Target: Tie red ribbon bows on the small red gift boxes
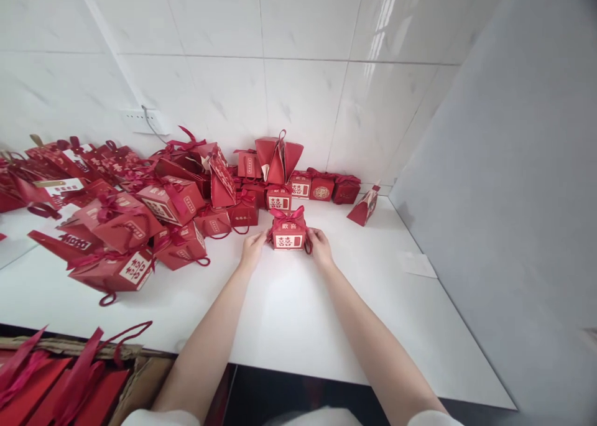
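A red gift box (288, 232) with a ribbon bow on top and a white double-happiness panel stands upright on the white table, between both hands. My left hand (254, 249) grips its left side, fingers closed at the edge. On the opposite side my right hand (321, 247) holds it the same way, beside a dark red cord loop. Right behind this box is a row of similar red boxes, among them one with a white panel (278, 198) and one with a round gold emblem (322, 188).
Many red boxes (177, 196) lie heaped on the left of the table (298, 314). A red triangular box (364, 207) stands at the right, near a white card (418, 265). An open cardboard carton (148, 376) holds red bags at lower left. A grey partition (504, 196) bounds the right.
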### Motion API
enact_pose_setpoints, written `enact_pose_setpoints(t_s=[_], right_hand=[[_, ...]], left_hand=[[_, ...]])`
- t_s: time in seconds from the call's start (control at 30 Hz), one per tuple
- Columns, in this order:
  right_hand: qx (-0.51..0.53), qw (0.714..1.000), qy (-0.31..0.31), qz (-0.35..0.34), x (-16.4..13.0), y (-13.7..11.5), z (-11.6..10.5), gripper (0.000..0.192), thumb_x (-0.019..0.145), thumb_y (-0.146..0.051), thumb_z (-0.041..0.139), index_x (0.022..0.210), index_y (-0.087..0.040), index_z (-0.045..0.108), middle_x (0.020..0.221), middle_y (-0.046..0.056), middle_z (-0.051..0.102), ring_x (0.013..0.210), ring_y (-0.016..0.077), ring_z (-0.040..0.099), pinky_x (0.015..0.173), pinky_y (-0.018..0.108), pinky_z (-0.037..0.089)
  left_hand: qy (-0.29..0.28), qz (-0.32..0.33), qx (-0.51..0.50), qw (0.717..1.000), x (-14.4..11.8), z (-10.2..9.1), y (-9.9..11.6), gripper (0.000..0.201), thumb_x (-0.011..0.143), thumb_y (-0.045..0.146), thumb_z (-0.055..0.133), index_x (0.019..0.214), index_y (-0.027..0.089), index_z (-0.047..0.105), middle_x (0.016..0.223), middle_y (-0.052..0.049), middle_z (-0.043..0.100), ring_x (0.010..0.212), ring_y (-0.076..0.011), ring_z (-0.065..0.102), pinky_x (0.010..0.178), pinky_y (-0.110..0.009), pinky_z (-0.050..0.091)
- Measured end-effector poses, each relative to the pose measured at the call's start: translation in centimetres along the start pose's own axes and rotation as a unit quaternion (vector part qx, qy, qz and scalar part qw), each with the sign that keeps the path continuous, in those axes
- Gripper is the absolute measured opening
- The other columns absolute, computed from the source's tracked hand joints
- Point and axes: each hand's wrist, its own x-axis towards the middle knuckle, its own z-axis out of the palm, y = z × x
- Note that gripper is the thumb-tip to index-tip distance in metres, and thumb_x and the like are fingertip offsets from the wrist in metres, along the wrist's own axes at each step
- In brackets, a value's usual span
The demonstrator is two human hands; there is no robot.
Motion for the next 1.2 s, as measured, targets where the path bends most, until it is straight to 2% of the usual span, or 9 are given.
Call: enact_pose_setpoints(t_s=[0.2, 0.43, 0.53, 0.63, 0.73, 0.87, 0.97, 1.07, 1.2], right_hand=[[-0.126, 0.990, -0.038, 0.045, -1.8, -1.3, -1.7, 0.013, 0.060, -0.026, 0.064, 0.071, -0.021, 0.059, 0.067, -0.002, 0.065, 0.066, 0.0165, 0.058, 0.068, 0.030, 0.046], [-0.259, 0.961, -0.057, 0.078, -1.8, -1.4, 0.0, 0.035, 0.059, -0.015, 0.062, 0.092, -0.022, 0.055, 0.065, -0.006, 0.060, 0.064, 0.0171, 0.061, 0.064, 0.029, 0.046], [-0.323, 0.943, -0.029, 0.070, -1.6, -1.1, 0.7, 0.047, 0.060, -0.016, 0.066, 0.104, -0.025, 0.053, 0.074, -0.005, 0.061, 0.076, 0.0191, 0.061, 0.075, 0.033, 0.045], [-0.358, 0.932, -0.016, 0.053, -1.9, -1.0, 1.3, 0.045, 0.063, -0.014, 0.064, 0.105, -0.027, 0.056, 0.079, -0.004, 0.061, 0.091, 0.0213, 0.060, 0.092, 0.040, 0.038], [-0.353, 0.935, -0.011, 0.043, -2.3, -1.2, 1.9, 0.025, 0.066, -0.013, 0.060, 0.088, -0.025, 0.060, 0.082, -0.001, 0.062, 0.099, 0.0226, 0.058, 0.099, 0.043, 0.033], [-0.277, 0.959, -0.027, 0.043, -2.1, -2.8, 1.1, 0.003, 0.066, -0.020, 0.056, 0.069, -0.022, 0.054, 0.084, 0.002, 0.065, 0.095, 0.0219, 0.061, 0.090, 0.037, 0.042], [-0.189, 0.980, -0.044, 0.042, -1.4, -5.2, -1.6, 0.008, 0.070, -0.030, 0.049, 0.072, -0.022, 0.050, 0.079, 0.001, 0.066, 0.082, 0.0192, 0.065, 0.080, 0.033, 0.050], [-0.139, 0.990, -0.017, 0.021, -1.1, -7.1, -4.7, 0.013, 0.072, -0.036, 0.044, 0.075, -0.023, 0.046, 0.073, 0.001, 0.063, 0.073, 0.0180, 0.065, 0.081, 0.036, 0.052], [-0.142, 0.989, 0.040, -0.022, -1.5, -6.1, -4.9, 0.022, 0.076, -0.039, 0.046, 0.090, -0.023, 0.050, 0.085, 0.004, 0.066, 0.085, 0.0205, 0.065, 0.092, 0.041, 0.048]], left_hand=[[0.012, -0.019, -0.085, 0.996, -0.3, -1.1, 1.2, 0.045, 0.058, 0.033, 0.085, 0.099, 0.021, 0.073, 0.089, -0.002, 0.075, 0.084, -0.0155, 0.068, 0.082, -0.027, 0.050], [-0.014, -0.102, -0.231, 0.967, -0.2, -1.7, 3.1, 0.033, 0.077, 0.033, 0.065, 0.102, 0.014, 0.072, 0.082, -0.006, 0.072, 0.076, -0.0154, 0.068, 0.070, -0.027, 0.054], [0.015, -0.130, -0.302, 0.944, -0.2, -2.1, 4.2, 0.031, 0.083, 0.029, 0.058, 0.100, 0.008, 0.072, 0.079, -0.009, 0.073, 0.076, -0.0169, 0.069, 0.069, -0.027, 0.055], [0.030, -0.131, -0.300, 0.944, -0.1, -2.2, 4.5, 0.026, 0.082, 0.023, 0.059, 0.099, 0.008, 0.072, 0.078, -0.009, 0.073, 0.075, -0.0164, 0.070, 0.066, -0.025, 0.054], [0.029, -0.122, -0.287, 0.950, 0.1, -2.1, 4.1, 0.026, 0.076, 0.015, 0.064, 0.100, 0.012, 0.072, 0.080, -0.006, 0.073, 0.073, -0.0147, 0.069, 0.063, -0.023, 0.053], [0.028, -0.091, -0.312, 0.945, 0.6, -2.8, 4.2, 0.026, 0.071, 0.014, 0.068, 0.097, 0.014, 0.072, 0.077, -0.002, 0.070, 0.070, -0.0131, 0.067, 0.062, -0.023, 0.053], [0.044, -0.091, -0.337, 0.936, 0.9, -3.6, 4.7, 0.027, 0.070, 0.012, 0.069, 0.096, 0.018, 0.071, 0.075, 0.001, 0.069, 0.067, -0.0113, 0.066, 0.059, -0.021, 0.051], [0.049, -0.098, -0.344, 0.933, 1.0, -3.9, 5.2, 0.029, 0.069, 0.009, 0.068, 0.096, 0.019, 0.070, 0.075, 0.001, 0.069, 0.067, -0.0108, 0.065, 0.060, -0.021, 0.051], [0.045, -0.086, -0.329, 0.939, 0.7, -3.6, 5.7, 0.027, 0.070, 0.010, 0.067, 0.095, 0.017, 0.070, 0.075, 0.000, 0.067, 0.068, -0.0118, 0.065, 0.060, -0.022, 0.052]])
